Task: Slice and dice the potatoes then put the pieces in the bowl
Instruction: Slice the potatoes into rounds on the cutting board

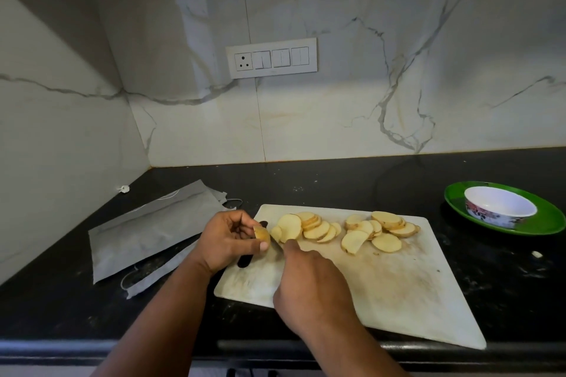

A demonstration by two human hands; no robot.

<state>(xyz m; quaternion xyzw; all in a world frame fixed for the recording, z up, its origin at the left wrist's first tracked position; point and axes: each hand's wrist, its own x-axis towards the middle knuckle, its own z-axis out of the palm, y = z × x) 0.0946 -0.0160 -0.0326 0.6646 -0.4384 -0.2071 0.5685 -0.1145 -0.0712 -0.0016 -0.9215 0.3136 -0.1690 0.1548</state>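
Several round potato slices (315,228) lie in two heaps on the white cutting board (398,285), the second heap (382,228) further right. My left hand (228,239) pinches a small potato end piece (262,234) at the board's left edge. My right hand (309,281) is curled around a knife whose handle is hidden in the fist; the blade (277,243) barely shows beside the end piece. A white bowl (499,206) with a flower pattern stands on a green plate (548,220) at the right.
Grey paper bags (147,232) lie on the black counter (337,184) left of the board. A marble wall with a switch panel (271,58) rises behind. The counter's front edge runs just below my forearms. Small white scraps lie on the counter.
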